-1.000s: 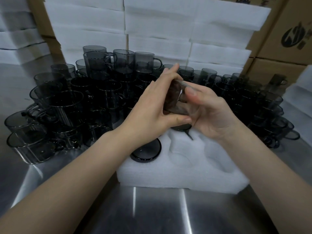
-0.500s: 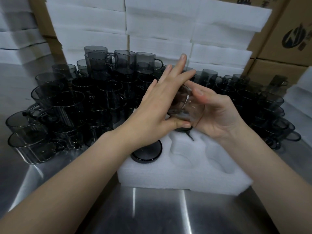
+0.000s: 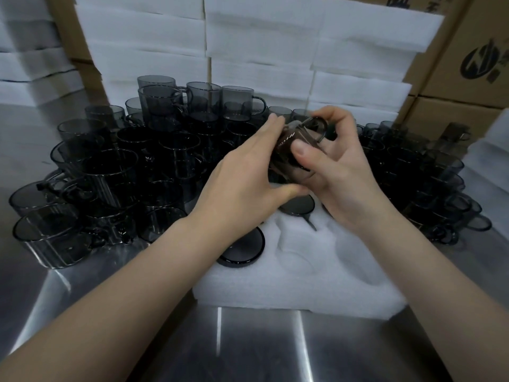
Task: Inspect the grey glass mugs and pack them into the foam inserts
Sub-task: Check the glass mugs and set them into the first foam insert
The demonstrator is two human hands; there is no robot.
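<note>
A grey glass mug (image 3: 292,150) is held tilted between both hands above a white foam insert (image 3: 303,282). My left hand (image 3: 245,177) cups its left side, fingers along the glass and thumb under it. My right hand (image 3: 336,166) grips it from the right, thumb across the glass and fingers by the handle. Two mugs sit upside down in the insert's sockets, one at the near left (image 3: 242,250) and one behind it (image 3: 297,206), partly hidden by my hands. Other sockets on the right of the insert hold nothing.
A large cluster of loose grey mugs (image 3: 124,172) fills the steel table (image 3: 248,348) behind and on both sides of the insert. Stacked white foam sheets (image 3: 261,51) stand at the back, with cardboard boxes (image 3: 473,64) at the right.
The mug has been turned in my hands, so its handle now faces up by my right fingers. My left fingers have lowered from pointing up to lying along the glass.
</note>
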